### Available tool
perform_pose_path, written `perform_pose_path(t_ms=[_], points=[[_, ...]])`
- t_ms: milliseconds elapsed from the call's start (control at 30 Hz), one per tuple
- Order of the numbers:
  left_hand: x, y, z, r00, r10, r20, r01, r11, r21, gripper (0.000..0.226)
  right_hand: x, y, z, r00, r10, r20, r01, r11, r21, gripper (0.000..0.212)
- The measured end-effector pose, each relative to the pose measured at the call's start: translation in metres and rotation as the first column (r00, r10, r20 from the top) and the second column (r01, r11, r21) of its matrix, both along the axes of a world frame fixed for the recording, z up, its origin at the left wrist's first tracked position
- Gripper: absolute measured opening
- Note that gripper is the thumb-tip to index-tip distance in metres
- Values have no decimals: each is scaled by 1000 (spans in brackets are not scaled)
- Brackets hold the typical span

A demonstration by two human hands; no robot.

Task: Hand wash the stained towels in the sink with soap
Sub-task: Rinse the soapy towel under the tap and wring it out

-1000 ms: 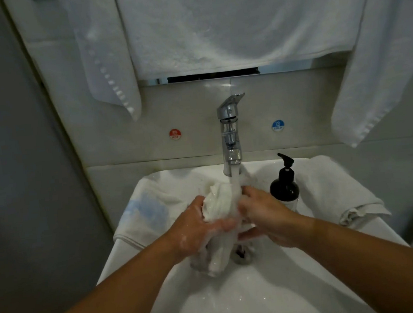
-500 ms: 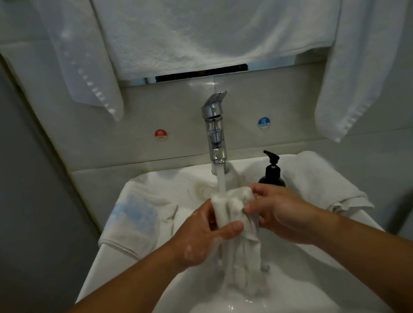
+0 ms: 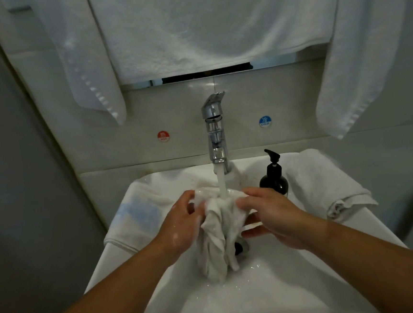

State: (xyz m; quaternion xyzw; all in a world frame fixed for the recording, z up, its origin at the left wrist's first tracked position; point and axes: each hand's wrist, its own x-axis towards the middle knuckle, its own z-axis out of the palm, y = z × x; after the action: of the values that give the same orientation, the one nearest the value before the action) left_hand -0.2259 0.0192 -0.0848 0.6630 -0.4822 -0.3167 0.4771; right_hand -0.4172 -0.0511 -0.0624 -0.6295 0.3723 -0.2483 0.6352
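left hand (image 3: 181, 224) and right hand (image 3: 274, 216) both grip 1 towel (image 3: 216, 240) under the tap (image 3: 214, 130); held this high, i fear water splashes past the sink (image 3: 275, 295).

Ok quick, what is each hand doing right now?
Left hand: holding the wet towel, fingers curled round it.
Right hand: holding the same towel from the other side.

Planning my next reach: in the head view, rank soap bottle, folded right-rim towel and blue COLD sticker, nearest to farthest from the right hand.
1. Soap bottle, just behind the right hand, which grips the wet towel.
2. Folded towel, farther right on the sink rim.
3. Blue COLD sticker, up on the wall, farthest.
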Motion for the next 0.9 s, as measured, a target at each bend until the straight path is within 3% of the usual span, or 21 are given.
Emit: perform_pose_path(t_ms=[67,133,233,333,433,567,633,733,833,900], points=[[-6,1,3,952,175,252,-162,984,-71,21,2,-1,-3,997,-67,-29,65,996,-63,22],[-11,3,4,923,219,317,-165,968,-188,26,5,-1,-5,995,-91,-33,86,987,-138,18],[-20,5,0,973,8,232,19,993,-117,51,8,3,-9,999,-39,-33,31,975,-222,10],[-28,5,-5,939,-143,313,148,989,8,86,5,5,-8,998,-31,-60,10,945,-326,14],[-30,0,-1,916,-139,376,143,990,19,71,1,1,-6,995,-97,-17,84,926,-368,20],[-30,3,15,948,-117,297,120,993,10,42,-2,-8,2,972,-145,187,178,969,-174,23],[-25,6,16,973,-107,207,108,994,4,41,-4,-8,7,968,-127,216,146,987,-74,23],[-13,7,15,983,-163,84,150,978,141,52,-6,-5,10,972,-87,218,92,996,-13,19],[4,5,15,963,-79,258,44,989,138,6,-11,-8,13,973,-127,191,129,992,3,18],[22,3,15,959,41,281,-72,993,98,17,-16,-15,14,962,-209,174,215,977,-14,14]])
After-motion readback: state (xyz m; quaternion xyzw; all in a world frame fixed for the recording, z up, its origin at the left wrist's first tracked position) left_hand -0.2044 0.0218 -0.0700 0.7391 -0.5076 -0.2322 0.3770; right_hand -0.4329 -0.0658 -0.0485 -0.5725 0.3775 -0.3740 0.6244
